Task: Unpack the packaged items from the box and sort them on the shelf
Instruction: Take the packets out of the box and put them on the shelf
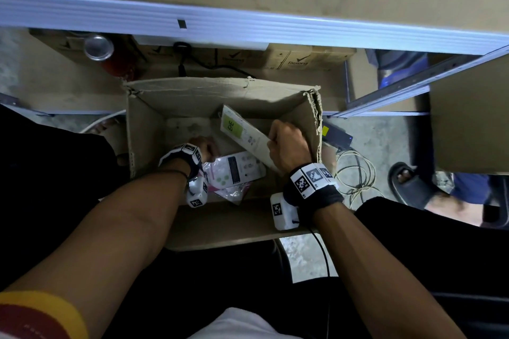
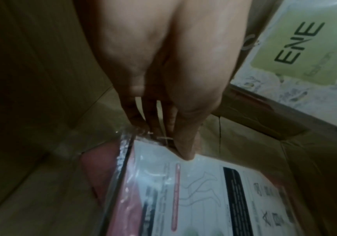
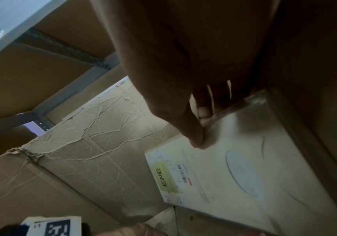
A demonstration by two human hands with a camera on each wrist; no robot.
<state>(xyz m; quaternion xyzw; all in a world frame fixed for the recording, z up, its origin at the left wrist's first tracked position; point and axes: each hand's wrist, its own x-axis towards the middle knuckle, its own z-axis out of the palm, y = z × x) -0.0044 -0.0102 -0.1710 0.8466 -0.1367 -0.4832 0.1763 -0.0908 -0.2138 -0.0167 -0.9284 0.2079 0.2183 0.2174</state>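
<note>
An open cardboard box (image 1: 176, 93) stands on the floor below the shelf (image 1: 248, 22). Inside, my right hand (image 1: 286, 143) grips the near edge of a flat white packet with a green ENE label (image 1: 239, 129), which leans tilted against the box's right wall; the right wrist view shows thumb and fingers pinching its plastic edge (image 3: 234, 108). My left hand (image 1: 203, 146) reaches to the box bottom and pinches the far edge of a white-and-pink plastic-wrapped packet (image 1: 237, 168). In the left wrist view its fingers (image 2: 183, 143) clamp the packet (image 2: 194, 191) at its top edge.
Brown cartons (image 1: 297, 60) and a red can (image 1: 99, 48) sit on the lower shelf behind the box. A coil of cable (image 1: 355, 173) and a sandalled foot (image 1: 407, 181) lie on the floor at the right. A metal shelf brace (image 1: 413, 82) slants at the right.
</note>
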